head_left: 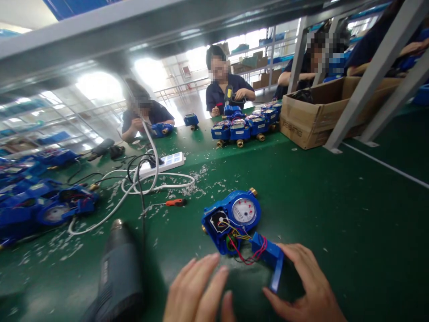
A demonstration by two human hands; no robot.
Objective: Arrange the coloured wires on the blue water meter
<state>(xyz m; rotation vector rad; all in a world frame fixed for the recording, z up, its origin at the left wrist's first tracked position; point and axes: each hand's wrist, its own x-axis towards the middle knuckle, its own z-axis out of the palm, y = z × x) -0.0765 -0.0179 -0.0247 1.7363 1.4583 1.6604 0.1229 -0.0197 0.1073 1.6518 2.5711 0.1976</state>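
A blue water meter (231, 219) with a round white dial and brass pipe ends lies on the green table, its side compartment uncovered. Coloured wires run from that compartment to a blue plastic cover (268, 252), tilted on edge at the lower right. My right hand (306, 288) has the cover between thumb and fingers, the thumb at its lower end and a finger at its upper corner. Just in front of the meter is my left hand (201, 290), fingers apart with nothing in them, slightly blurred. A dark heat gun (120, 273) lies to its left, nozzle pointing away.
An orange-handled screwdriver (176, 202), clear plastic scraps and a white power strip (172, 162) with looping cables lie beyond. Blue meters (36, 201) pile up at left; more meters (239, 129) and a cardboard box (308, 123) stand across the table. Several co-workers sit opposite. Metal posts (368, 80) rise at right.
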